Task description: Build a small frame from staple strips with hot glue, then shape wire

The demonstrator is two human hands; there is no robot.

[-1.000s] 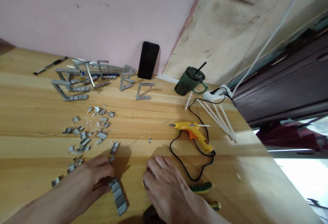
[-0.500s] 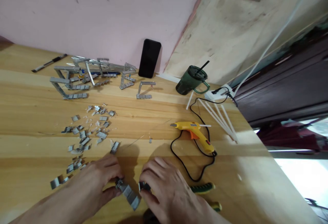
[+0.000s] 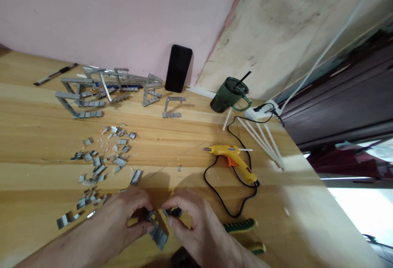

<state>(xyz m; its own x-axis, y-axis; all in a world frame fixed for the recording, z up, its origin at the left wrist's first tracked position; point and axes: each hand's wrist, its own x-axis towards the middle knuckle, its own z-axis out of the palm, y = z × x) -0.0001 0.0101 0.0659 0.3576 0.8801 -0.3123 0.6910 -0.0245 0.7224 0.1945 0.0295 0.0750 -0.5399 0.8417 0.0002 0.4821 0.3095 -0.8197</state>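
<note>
My left hand [image 3: 136, 210] pinches a segmented grey metal strip [image 3: 159, 236] near its upper end, and the strip slants down to the right. Close beside it, my right hand [image 3: 187, 215] is closed on a small grey metal piece [image 3: 166, 212] between thumb and forefinger; a dark part shows behind it. A narrow gap appears between the two held pieces. Under my right forearm lies a tool with green-and-yellow handles [image 3: 241, 226], mostly covered. One bent metal piece [image 3: 136, 177] rests just beyond my left hand.
Loose metal pieces [image 3: 99, 169] are scattered at left. Bent metal frames [image 3: 89, 115] stand behind them near a pen [image 3: 55, 74]. A black phone [image 3: 179, 68] leans on the wall. A green cup [image 3: 230, 95], glue sticks [image 3: 260, 143], a power strip [image 3: 263, 111] and a corded yellow glue gun [image 3: 231, 159] are at right.
My right hand has shifted slightly left and up, bringing its small metal piece closer to the left hand. The strip in my left hand has turned a little.
</note>
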